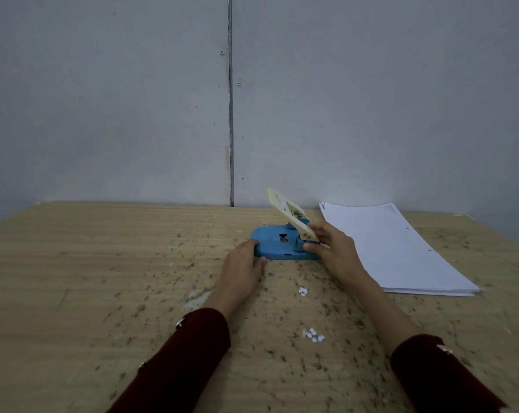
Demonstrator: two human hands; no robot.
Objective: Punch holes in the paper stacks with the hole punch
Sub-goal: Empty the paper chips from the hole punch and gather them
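Head view, near to far: two dark red sleeves [177,362] enter at six o'clock over a speckled wooden desk [73,293], with small white paper dots [313,335] scattered between the forearms. Farther out, the left hand [243,260] curls its fingers against the near left rim of the blue hole punch [277,244], steadying the base. The right hand [332,248] pinches the punch's right end, thumb on the blue bracket and fingers behind the foot of the cream lever [291,214], which stands raised and tilts back toward eleven o'clock. No sheet lies in the punch. The paper stack [395,248] lies at three o'clock of the right hand, just beside it, its long axis running from eleven toward five o'clock; the right hand is plainly the nearer one, so I judge it would fetch the sheets. Behind stands a grey wall [133,99].
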